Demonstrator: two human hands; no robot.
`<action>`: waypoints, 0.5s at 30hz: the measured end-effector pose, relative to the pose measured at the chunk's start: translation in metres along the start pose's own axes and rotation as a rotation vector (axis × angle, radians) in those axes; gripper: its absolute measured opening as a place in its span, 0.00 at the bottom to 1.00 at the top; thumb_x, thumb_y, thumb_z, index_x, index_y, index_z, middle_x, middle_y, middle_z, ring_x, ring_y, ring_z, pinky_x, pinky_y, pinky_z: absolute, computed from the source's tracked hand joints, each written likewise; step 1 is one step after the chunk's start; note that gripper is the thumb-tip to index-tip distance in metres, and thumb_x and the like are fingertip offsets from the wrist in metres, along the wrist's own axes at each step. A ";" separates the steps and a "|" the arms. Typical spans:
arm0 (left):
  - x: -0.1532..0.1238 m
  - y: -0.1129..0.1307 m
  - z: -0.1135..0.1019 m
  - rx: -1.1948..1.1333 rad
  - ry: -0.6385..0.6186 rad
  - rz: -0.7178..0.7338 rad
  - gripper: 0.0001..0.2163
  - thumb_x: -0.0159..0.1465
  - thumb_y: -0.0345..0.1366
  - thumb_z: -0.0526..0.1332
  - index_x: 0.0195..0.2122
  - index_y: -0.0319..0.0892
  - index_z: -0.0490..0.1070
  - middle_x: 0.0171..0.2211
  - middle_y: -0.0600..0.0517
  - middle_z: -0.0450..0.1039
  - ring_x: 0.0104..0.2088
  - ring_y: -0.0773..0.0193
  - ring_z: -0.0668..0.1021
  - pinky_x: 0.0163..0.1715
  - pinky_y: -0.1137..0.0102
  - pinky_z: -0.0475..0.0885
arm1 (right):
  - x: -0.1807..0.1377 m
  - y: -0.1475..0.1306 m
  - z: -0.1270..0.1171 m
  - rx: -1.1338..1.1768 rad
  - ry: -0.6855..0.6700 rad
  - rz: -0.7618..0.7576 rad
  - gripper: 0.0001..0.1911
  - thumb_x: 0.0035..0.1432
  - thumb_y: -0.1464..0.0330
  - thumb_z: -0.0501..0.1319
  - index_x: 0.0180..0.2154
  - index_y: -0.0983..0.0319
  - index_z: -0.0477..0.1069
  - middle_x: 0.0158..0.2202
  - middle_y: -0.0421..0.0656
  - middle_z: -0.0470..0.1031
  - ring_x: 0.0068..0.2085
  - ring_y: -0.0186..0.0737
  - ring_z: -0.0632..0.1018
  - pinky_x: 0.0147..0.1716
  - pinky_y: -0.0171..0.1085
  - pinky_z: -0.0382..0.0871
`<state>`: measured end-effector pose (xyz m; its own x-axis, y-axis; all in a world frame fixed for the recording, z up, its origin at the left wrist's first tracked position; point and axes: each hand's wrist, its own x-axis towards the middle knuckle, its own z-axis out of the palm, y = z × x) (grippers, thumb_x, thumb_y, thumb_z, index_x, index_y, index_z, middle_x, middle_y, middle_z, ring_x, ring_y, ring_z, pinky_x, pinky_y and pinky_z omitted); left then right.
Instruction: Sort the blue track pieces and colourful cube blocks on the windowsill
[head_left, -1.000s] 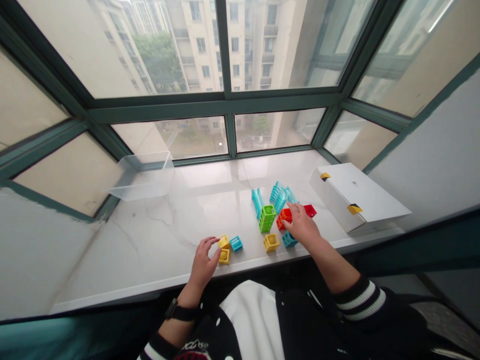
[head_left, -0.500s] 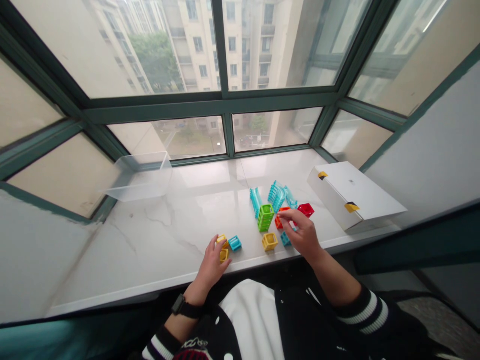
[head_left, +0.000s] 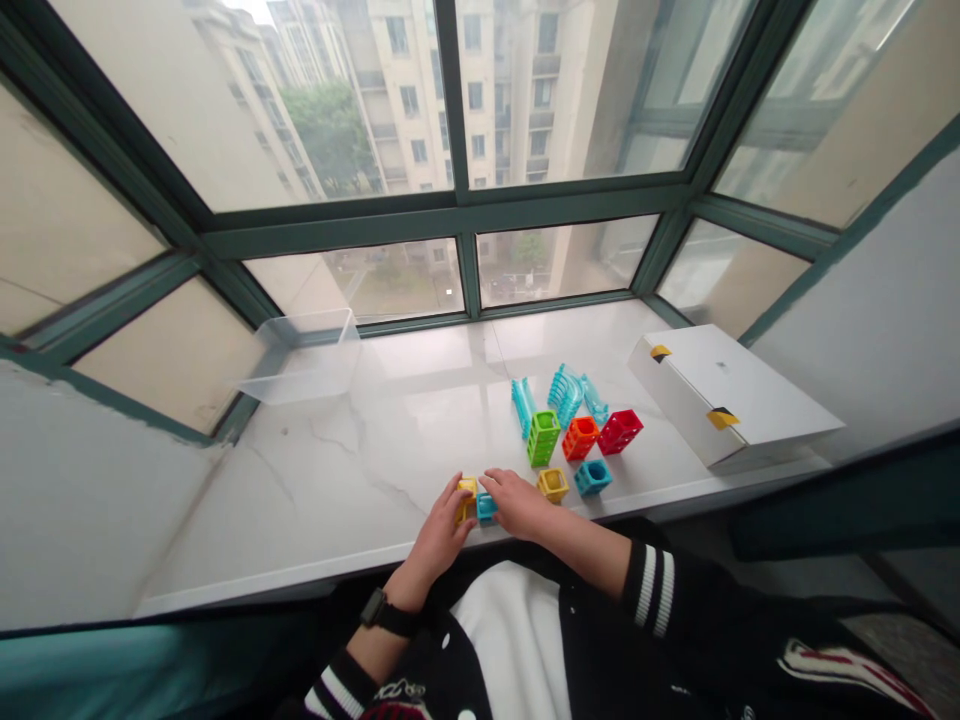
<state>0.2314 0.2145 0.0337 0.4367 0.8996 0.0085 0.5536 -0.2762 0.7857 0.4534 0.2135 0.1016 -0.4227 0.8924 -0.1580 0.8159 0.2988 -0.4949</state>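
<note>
Close to the ledge's front edge, my left hand [head_left: 437,532] has its fingers round the yellow building blocks [head_left: 466,497], which it partly hides. My right hand [head_left: 519,502] reaches in from the right, its fingers closed over a small blue building block [head_left: 486,507] right beside the yellow ones. Just right of that hand stands a single yellow block [head_left: 553,485], with a teal block [head_left: 593,477] farther right. Behind them are a green stack [head_left: 543,438], an orange-red stack [head_left: 580,438] and a red one [head_left: 621,431] that leans.
Ribbed clear-blue track pieces [head_left: 568,395] lie behind the stacks. A transparent plastic bin [head_left: 319,372] sits at the back left of the white marble ledge [head_left: 337,480]. To the right is a white box [head_left: 750,395] with yellow-black tabs. Green-framed windows enclose the ledge.
My right hand has moved left from the red and teal blocks to the small blue block. That block now sits nearer the front edge. My left hand stays at the yellow blocks.
</note>
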 end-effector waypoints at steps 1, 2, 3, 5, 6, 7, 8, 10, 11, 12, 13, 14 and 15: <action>0.000 0.000 0.001 -0.004 0.004 0.005 0.20 0.64 0.28 0.63 0.56 0.48 0.69 0.76 0.43 0.51 0.74 0.50 0.62 0.72 0.49 0.61 | 0.002 -0.001 0.002 -0.018 -0.009 0.017 0.34 0.57 0.74 0.70 0.64 0.63 0.67 0.65 0.59 0.69 0.64 0.59 0.73 0.61 0.52 0.71; 0.000 -0.001 0.001 -0.007 0.012 0.008 0.19 0.64 0.28 0.63 0.56 0.47 0.69 0.76 0.42 0.52 0.73 0.50 0.63 0.72 0.49 0.62 | 0.004 -0.002 0.004 -0.034 -0.019 0.031 0.31 0.57 0.72 0.71 0.62 0.63 0.69 0.62 0.58 0.72 0.61 0.58 0.75 0.58 0.50 0.72; 0.000 -0.001 0.002 -0.010 0.020 0.009 0.19 0.64 0.28 0.63 0.55 0.47 0.69 0.76 0.42 0.52 0.73 0.50 0.63 0.71 0.48 0.62 | 0.005 -0.003 0.005 -0.048 -0.030 0.041 0.28 0.58 0.71 0.71 0.59 0.64 0.71 0.58 0.57 0.75 0.58 0.57 0.77 0.56 0.49 0.73; 0.000 -0.001 0.002 -0.017 0.028 0.006 0.18 0.64 0.29 0.64 0.55 0.48 0.70 0.76 0.42 0.53 0.73 0.50 0.64 0.71 0.48 0.63 | 0.006 -0.005 0.006 -0.069 -0.045 0.052 0.22 0.59 0.68 0.71 0.54 0.63 0.74 0.53 0.55 0.77 0.54 0.56 0.78 0.52 0.46 0.74; 0.000 0.000 0.002 -0.021 0.027 0.004 0.18 0.64 0.29 0.64 0.55 0.48 0.70 0.76 0.42 0.53 0.73 0.50 0.64 0.71 0.48 0.63 | 0.006 -0.006 0.007 -0.076 -0.047 0.054 0.20 0.59 0.68 0.70 0.52 0.63 0.74 0.51 0.54 0.77 0.53 0.55 0.79 0.50 0.45 0.74; 0.000 0.001 0.001 -0.024 0.026 0.002 0.18 0.64 0.29 0.64 0.55 0.48 0.70 0.76 0.43 0.53 0.73 0.50 0.65 0.71 0.49 0.63 | 0.006 -0.007 0.007 -0.082 -0.046 0.055 0.18 0.60 0.68 0.69 0.51 0.63 0.74 0.51 0.54 0.78 0.52 0.54 0.79 0.49 0.44 0.74; 0.001 0.002 0.001 -0.026 0.023 0.001 0.18 0.64 0.30 0.64 0.55 0.48 0.70 0.76 0.43 0.53 0.73 0.50 0.65 0.71 0.49 0.63 | 0.006 -0.008 0.007 -0.085 -0.045 0.057 0.17 0.60 0.69 0.69 0.51 0.63 0.74 0.50 0.53 0.78 0.52 0.53 0.79 0.49 0.44 0.74; 0.001 0.004 0.000 -0.029 0.017 -0.002 0.18 0.64 0.30 0.64 0.55 0.48 0.70 0.76 0.44 0.53 0.73 0.51 0.64 0.71 0.49 0.63 | 0.005 -0.009 0.005 -0.095 -0.045 0.059 0.15 0.60 0.70 0.68 0.50 0.62 0.74 0.50 0.53 0.78 0.51 0.53 0.79 0.47 0.43 0.73; 0.001 0.004 -0.001 -0.028 0.016 -0.006 0.18 0.64 0.30 0.64 0.55 0.48 0.70 0.76 0.44 0.53 0.73 0.51 0.64 0.71 0.49 0.62 | 0.004 -0.009 0.004 -0.101 -0.047 0.059 0.15 0.60 0.71 0.67 0.49 0.62 0.74 0.49 0.53 0.78 0.51 0.52 0.79 0.47 0.42 0.73; 0.001 0.005 -0.001 -0.027 0.016 -0.010 0.18 0.64 0.30 0.64 0.55 0.48 0.70 0.76 0.44 0.52 0.73 0.51 0.63 0.71 0.49 0.62 | 0.003 -0.009 0.001 -0.105 -0.045 0.056 0.15 0.59 0.72 0.67 0.49 0.62 0.74 0.49 0.53 0.78 0.51 0.52 0.79 0.47 0.42 0.73; 0.001 0.005 -0.001 -0.025 0.018 -0.012 0.18 0.64 0.30 0.64 0.55 0.48 0.70 0.76 0.44 0.52 0.73 0.51 0.63 0.71 0.49 0.62 | 0.001 -0.008 -0.003 -0.103 -0.038 0.052 0.16 0.58 0.73 0.66 0.49 0.62 0.74 0.49 0.52 0.78 0.51 0.52 0.79 0.47 0.42 0.73; 0.001 0.005 -0.001 -0.022 0.022 -0.012 0.18 0.64 0.30 0.64 0.55 0.48 0.70 0.76 0.44 0.53 0.73 0.51 0.64 0.71 0.49 0.62 | -0.001 -0.007 -0.007 -0.089 -0.026 0.042 0.16 0.57 0.73 0.66 0.49 0.62 0.74 0.49 0.52 0.78 0.52 0.52 0.79 0.47 0.42 0.73; 0.001 0.005 -0.002 -0.016 0.029 -0.008 0.17 0.64 0.30 0.64 0.55 0.48 0.70 0.76 0.44 0.53 0.73 0.51 0.64 0.71 0.49 0.63 | -0.003 -0.006 -0.012 -0.061 -0.005 0.025 0.17 0.57 0.73 0.67 0.50 0.62 0.74 0.49 0.51 0.78 0.52 0.52 0.79 0.48 0.43 0.73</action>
<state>0.2336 0.2147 0.0388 0.4114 0.9112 0.0197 0.5454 -0.2635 0.7957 0.4550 0.2132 0.1154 -0.4039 0.8981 -0.1738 0.8485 0.2968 -0.4382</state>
